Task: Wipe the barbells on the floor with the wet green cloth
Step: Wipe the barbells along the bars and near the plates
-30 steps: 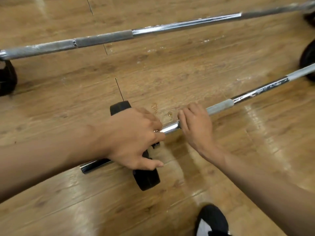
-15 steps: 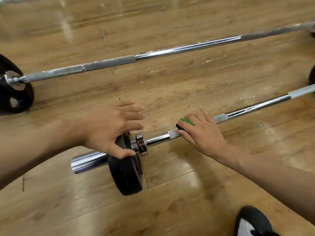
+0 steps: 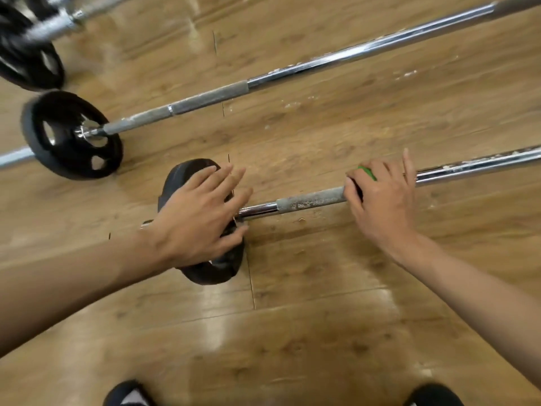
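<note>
We see the right hand (image 3: 380,206) curled over the near barbell (image 3: 310,202), holding the green cloth (image 3: 367,172) against the shaft where knurl meets chrome; only a sliver of cloth shows. The left hand (image 3: 199,218), fingers spread straight, rests on the black plate (image 3: 213,271). A second barbell (image 3: 210,98) lies beyond on the wood floor (image 3: 292,332).

Black shoes (image 3: 128,394) on wooden floor (image 3: 292,347)

Green cloth (image 3: 367,172), blk plates (image 3: 70,136), wood-grain floor (image 3: 292,332).
</note>
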Demonstrator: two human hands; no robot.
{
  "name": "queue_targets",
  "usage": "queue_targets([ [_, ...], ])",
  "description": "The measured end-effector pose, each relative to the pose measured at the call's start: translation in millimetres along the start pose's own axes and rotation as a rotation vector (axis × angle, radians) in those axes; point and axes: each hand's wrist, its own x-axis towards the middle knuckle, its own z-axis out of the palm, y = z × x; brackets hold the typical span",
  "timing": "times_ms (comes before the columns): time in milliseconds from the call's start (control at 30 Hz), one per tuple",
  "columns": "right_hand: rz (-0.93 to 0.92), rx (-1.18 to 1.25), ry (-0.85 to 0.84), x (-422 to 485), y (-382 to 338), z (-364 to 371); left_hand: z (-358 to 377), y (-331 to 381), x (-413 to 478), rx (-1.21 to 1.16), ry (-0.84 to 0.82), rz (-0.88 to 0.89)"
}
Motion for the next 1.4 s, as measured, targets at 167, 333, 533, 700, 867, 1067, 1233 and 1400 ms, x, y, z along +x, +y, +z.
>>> queue_targets([
  [167, 0.047, 0.0, -0.068, 13, -15, -3, 5, 47, 40, -0.213, 0.039, -0.014],
  [333, -0.148, 0.026, -0.027, 4, -56, 18, 40, 56, 89, -0.493, 0.067, -0.354],
  [533, -0.283, -0.102, 0.072, 9, 1, 12, 63, 61, 106, -0.414, 0.243, -0.403],
  [700, 0.017, -0.183, 0.08, 13, 82, -13, 67, 52, 120, -0.445, 0.258, -0.402],
  [867, 0.257, -0.18, 0.097, 26, 93, -13, 63, 33, 134, -0.532, 0.224, -0.378],
  [1067, 0.099, -0.036, 0.095, 43, -26, 41, 57, 5, 143, -0.646, 0.243, -0.292],
  [1233, 0.005, 0.017, 0.091, 59, -42, 55, 60, -3, 157, -0.504, 0.23, -0.344],
  [1400, -0.074, 0.093, 0.057, 67, -80, 70, 63, -12, 173, -0.532, 0.252, -0.358],
])
